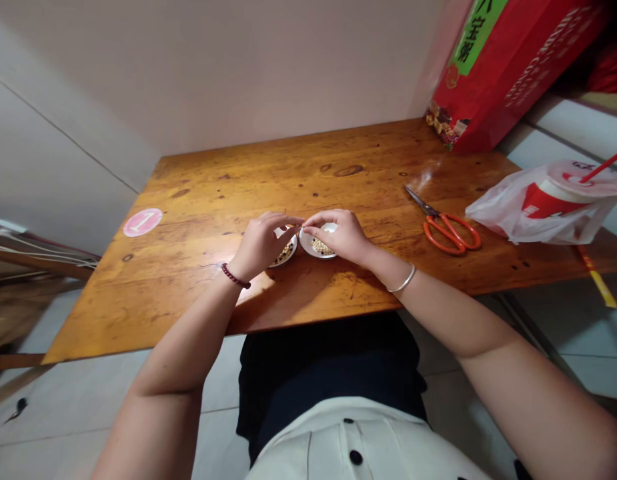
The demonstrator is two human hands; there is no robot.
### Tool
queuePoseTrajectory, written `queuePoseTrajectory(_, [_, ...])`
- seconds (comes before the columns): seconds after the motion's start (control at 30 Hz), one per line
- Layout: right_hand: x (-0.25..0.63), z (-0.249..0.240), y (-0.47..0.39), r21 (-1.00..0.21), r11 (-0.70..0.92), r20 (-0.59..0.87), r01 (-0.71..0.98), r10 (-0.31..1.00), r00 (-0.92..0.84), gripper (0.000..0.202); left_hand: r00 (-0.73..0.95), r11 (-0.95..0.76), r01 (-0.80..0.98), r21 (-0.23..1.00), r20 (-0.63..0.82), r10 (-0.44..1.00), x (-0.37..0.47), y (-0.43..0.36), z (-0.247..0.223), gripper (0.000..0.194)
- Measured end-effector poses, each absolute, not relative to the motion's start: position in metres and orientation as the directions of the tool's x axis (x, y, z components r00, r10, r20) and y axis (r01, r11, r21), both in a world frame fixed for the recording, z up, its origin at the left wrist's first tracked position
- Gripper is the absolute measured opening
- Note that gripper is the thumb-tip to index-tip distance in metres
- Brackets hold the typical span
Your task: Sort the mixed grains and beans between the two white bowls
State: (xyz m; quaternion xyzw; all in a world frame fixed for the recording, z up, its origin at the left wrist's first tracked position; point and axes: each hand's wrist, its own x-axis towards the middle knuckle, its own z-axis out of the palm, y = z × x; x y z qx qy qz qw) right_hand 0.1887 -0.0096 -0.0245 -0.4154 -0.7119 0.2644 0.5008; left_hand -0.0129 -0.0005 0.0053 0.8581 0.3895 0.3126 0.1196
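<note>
Two small white bowls stand side by side on the wooden table. The left bowl (293, 255) contains pale and dark beads, partly covered by my left hand (264, 241). In the right bowl (307, 247) lie mostly pale beads (320, 247), and my right hand (342, 233) covers its far right side. Above the gap between the bowls my fingertips meet, thumb and fingers of each hand pinched together. Whatever they pinch is too small to make out. A thin dark thread (205, 266) seems to lie on the table left of my left wrist.
Orange-handled scissors (451, 233) lie to the right on the wooden table (258, 180). Beyond them are a bagged drink cup (558, 190) with a red straw and a tall red box (518, 73). A pink round sticker (143, 222) marks the left side. A wall borders the back edge.
</note>
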Motion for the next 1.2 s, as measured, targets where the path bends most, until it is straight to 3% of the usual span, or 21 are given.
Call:
queuePoseTrajectory(0.27, [0.1881,-0.0251,-0.0115,-0.875,0.441,0.411,0.199,0.895,-0.175,0.014,0.514,-0.683,0.593,0.427,0.453,0.729,-0.0132,-0.0002,0.0045,0.021])
queuePoseTrajectory(0.53, [0.1885,-0.0281,-0.0109,-0.92,0.336,0.309,0.201,0.938,-0.154,0.032,0.524,-0.692,0.594,0.409,0.456,0.719,-0.0135,0.0003,0.0032,0.021])
queuePoseTrajectory(0.8, [0.1888,-0.0292,-0.009,-0.94,0.308,0.278,0.148,0.941,-0.191,0.034,0.537,-0.703,0.593,0.392,0.458,0.708,-0.0127,-0.0002,0.0045,0.021])
queuePoseTrajectory(1.07, [0.1891,-0.0321,-0.0071,-0.951,0.292,0.266,0.103,0.941,-0.21,0.035,0.605,-0.782,0.55,0.291,0.507,0.614,-0.0159,0.0006,0.0053,0.022])
queuePoseTrajectory(1.2, [0.1894,-0.0322,-0.007,-0.949,0.301,0.274,0.097,0.936,-0.222,0.034,0.614,-0.772,0.539,0.338,0.47,0.634,-0.0163,0.0006,0.0068,0.022])
